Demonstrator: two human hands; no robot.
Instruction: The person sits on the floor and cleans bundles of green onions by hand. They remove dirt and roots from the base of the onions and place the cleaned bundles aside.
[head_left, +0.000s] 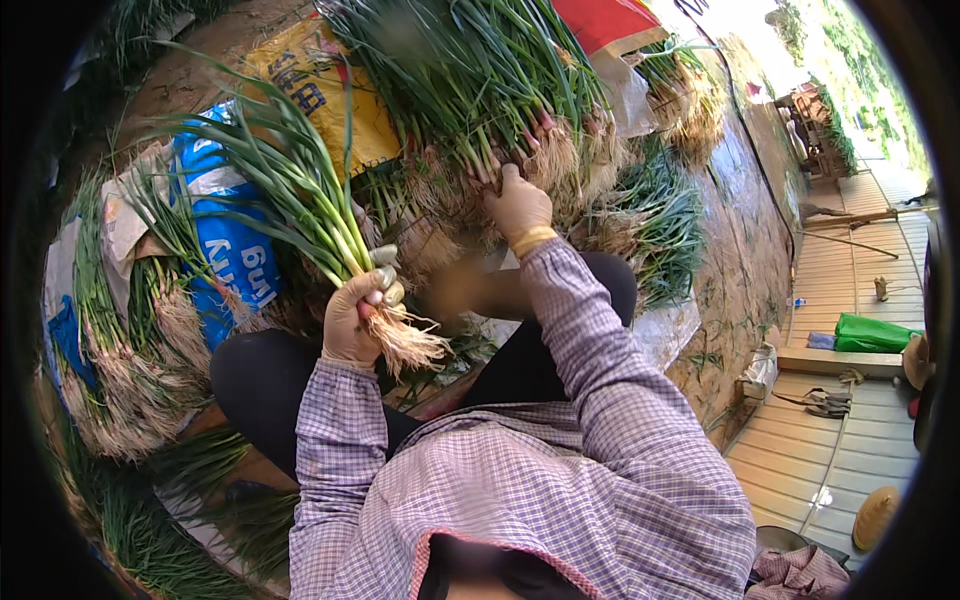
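My left hand (361, 307), in a thin pale glove, grips a bunch of green garlic or scallion plants (319, 199) near the base. The leaves point up and left; the pale roots hang below the fist, above my lap. My right hand (519, 201), gloved too, reaches to the lower stems of a large pile of the same plants (465, 82). Its fingertips touch the stems at the root end; whether they pinch any is hard to tell.
Printed yellow (330, 97) and blue (225, 225) plastic sacks lie at the left, with more rooted bunches (142, 360) beside them. Another bunch (652, 225) lies right of my knee on wet ground. A dark hose (739, 97) crosses the ground near a corrugated metal wall (840, 450).
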